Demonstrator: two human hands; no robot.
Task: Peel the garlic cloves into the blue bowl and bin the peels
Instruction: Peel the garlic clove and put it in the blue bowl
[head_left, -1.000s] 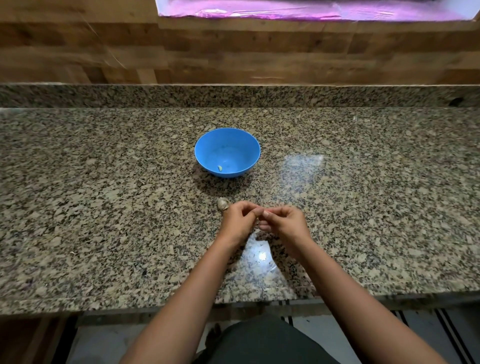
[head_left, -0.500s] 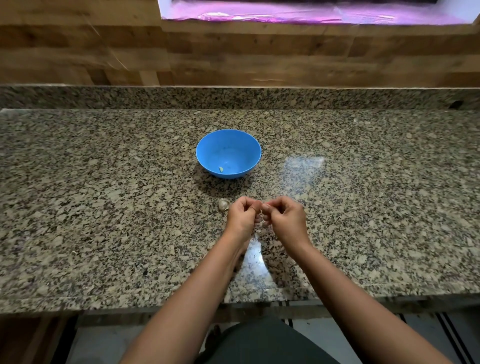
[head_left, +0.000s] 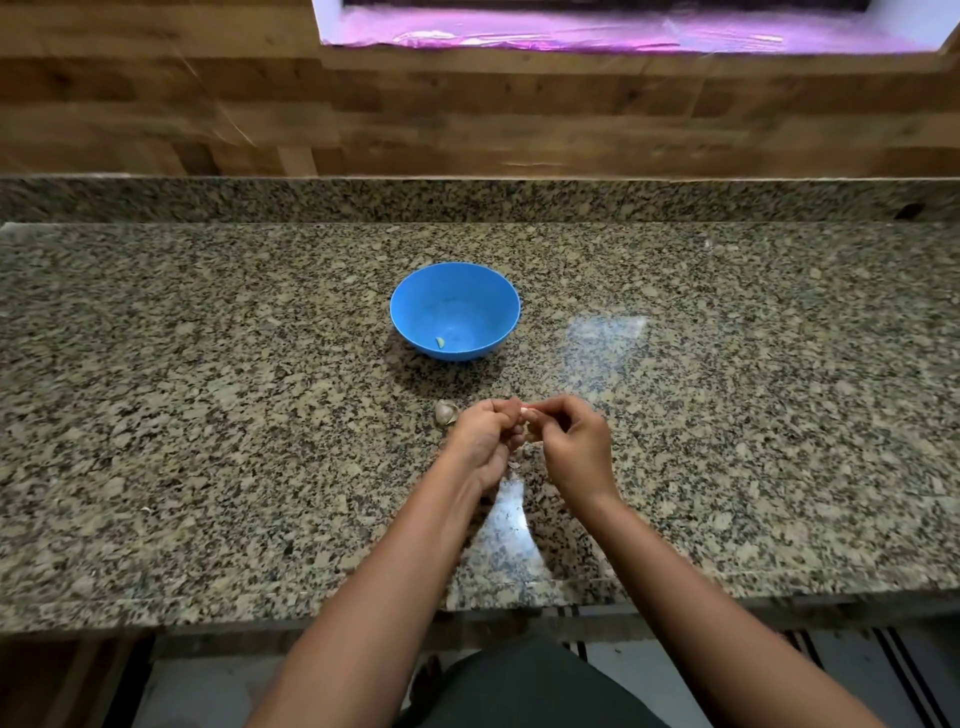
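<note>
- Since half a second ago, both hands have stayed over the same patch of countertop. The left hand (head_left: 483, 439) has turned so that more of its palm side faces the camera. The blue bowl has not shifted.
- Left hand: fingers curled inward, gripping the garlic clove (head_left: 528, 414) from the left side. Most of the clove is hidden by the fingers.
- Right hand (head_left: 571, 447): fingers bent, with the thumb and fingertips pinching the pale exposed end of the same clove. The two hands touch at this point.
- Location of the held clove: above the granite countertop (head_left: 208, 415), on the near side of the blue bowl (head_left: 455, 283) and apart from it.
- Peel fragment (head_left: 514, 465): a small pale scrap showing just below the hands, between the two wrists. Whether it lies on the countertop or is in the air cannot be determined.
- Second garlic clove (head_left: 445, 412): lies on the countertop just beside the left hand, on its left. Its papery skin appears to be on.
- Blue bowl contents: one peeled clove (head_left: 440, 342), resting low against the near-left inside wall.
- Surroundings: a granite upstand runs along the back of the countertop, with a wood-panelled wall (head_left: 156, 104) above it. A window ledge covered in pink foil (head_left: 571, 31) sits at the top edge of the view.
- Bin: out of view.
</note>
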